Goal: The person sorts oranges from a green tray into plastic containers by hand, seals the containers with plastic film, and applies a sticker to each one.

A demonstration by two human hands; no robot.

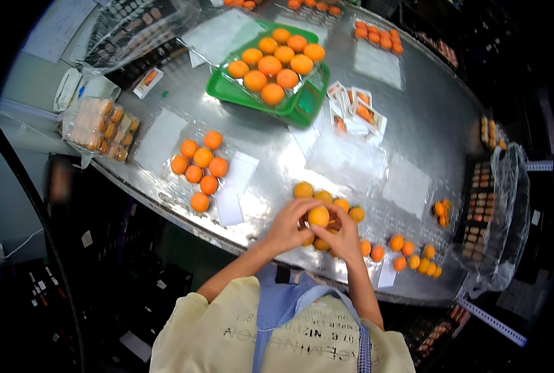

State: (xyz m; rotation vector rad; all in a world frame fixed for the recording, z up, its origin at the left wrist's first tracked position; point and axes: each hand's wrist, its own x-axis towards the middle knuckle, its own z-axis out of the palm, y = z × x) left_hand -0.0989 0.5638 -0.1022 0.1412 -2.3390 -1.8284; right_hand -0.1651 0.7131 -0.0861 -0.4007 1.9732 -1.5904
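Observation:
Between my two hands an orange (318,216) is held up over a group of other oranges (303,189) at the table's near edge. My left hand (285,225) curls round its left side, fingertips touching the fruit. From the other side my right hand (345,235) closes on it with thumb and fingers. Several oranges lie close beneath and beyond the hands, partly hidden by them. Whether they sit in a see-through tray cannot be made out under the fingers.
A green scale (302,102) bears a see-through tray of oranges (269,65). More oranges (202,157) lie left on the steel table (258,133); loose ones (407,248) lie right. Printed cards (364,115) are scattered mid-table. Plastic-wrapped stacks (497,211) stand at the right edge.

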